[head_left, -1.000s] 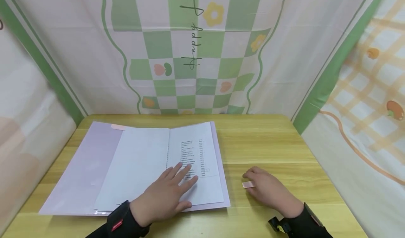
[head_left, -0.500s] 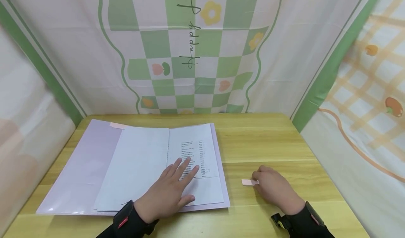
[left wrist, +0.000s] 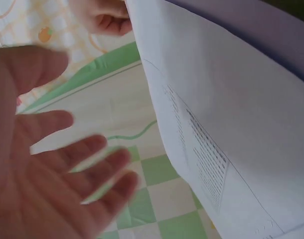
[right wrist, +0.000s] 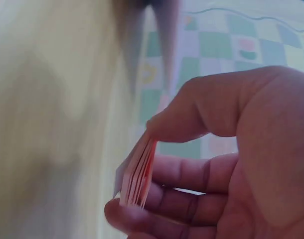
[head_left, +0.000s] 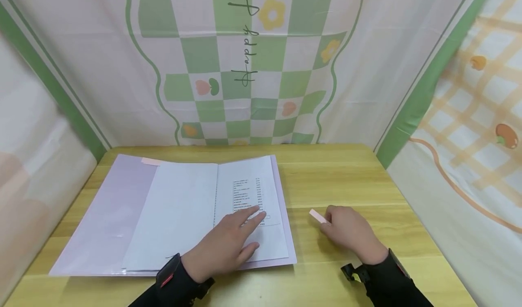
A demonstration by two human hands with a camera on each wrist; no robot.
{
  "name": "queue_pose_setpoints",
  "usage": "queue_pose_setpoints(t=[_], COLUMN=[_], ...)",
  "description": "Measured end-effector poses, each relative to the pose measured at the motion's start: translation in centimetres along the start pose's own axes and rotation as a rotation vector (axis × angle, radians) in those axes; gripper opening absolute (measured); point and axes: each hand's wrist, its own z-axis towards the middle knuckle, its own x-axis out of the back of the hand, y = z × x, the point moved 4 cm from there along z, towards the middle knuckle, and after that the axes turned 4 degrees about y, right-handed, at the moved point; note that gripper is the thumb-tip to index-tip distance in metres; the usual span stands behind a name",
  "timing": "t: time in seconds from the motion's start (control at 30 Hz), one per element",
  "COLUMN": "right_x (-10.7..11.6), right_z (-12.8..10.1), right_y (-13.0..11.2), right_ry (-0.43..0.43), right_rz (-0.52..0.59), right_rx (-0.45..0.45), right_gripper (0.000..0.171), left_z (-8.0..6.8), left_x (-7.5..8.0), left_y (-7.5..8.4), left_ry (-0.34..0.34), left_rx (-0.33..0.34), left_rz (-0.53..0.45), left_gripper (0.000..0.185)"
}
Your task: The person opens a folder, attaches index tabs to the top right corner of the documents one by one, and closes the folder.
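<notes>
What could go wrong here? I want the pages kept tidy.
1. The right hand pinches the pink sticky-note pad only at its edges; it may slip or fan apart.
2. The left hand rests flat on the printed page; sliding it could crease the sheet in the lilac folder.

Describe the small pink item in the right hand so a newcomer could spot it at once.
On the wooden table, right of the open lilac folder, the right hand pinches a small pad of pink sticky notes. Unlike the pink tab stuck to the folder's far edge, it is a layered stack, held clear.
</notes>
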Motion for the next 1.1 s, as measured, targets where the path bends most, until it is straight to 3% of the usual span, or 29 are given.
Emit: queue_pose_setpoints(t=[0.13, 0.27, 0.4, 0.53, 0.83, 1.1], right_x=[1.1, 2.2, 3.2, 4.1, 4.8, 4.6], right_z=[0.3, 0.2, -0.1, -0.5, -2.1, -2.4], right_y=[-2.0, -4.3, -6.7, -8.9, -12.8, -14.1], right_ry=[0.021, 0.053, 0.112, 0.172, 0.306, 0.332], right_rz=[0.095, 0.163, 0.201, 0.228, 0.258, 0.284], right_rx=[0.023, 0.065, 0.152, 0.239, 0.492, 0.531], right_gripper=[0.006, 0.005, 0.004, 0.005, 0.011, 0.012], left_z=[0.5, 0.9, 1.2, 1.5, 1.6, 1.4], left_x=[0.8, 1.2, 1.2, 1.2, 1.3, 1.7], left_y=[0.4, 0.6, 0.6, 0.6, 0.6, 0.7], left_ry=[0.134, 0.23, 0.285, 0.318, 0.315, 0.378], left_rx=[-0.03, -0.001, 0.046, 0.087, 0.216, 0.194], left_rz=[-0.082, -0.202, -0.303, -0.403, -0.81, -0.858], left_gripper=[0.047, 0.037, 0.03, 0.029, 0.041, 0.026])
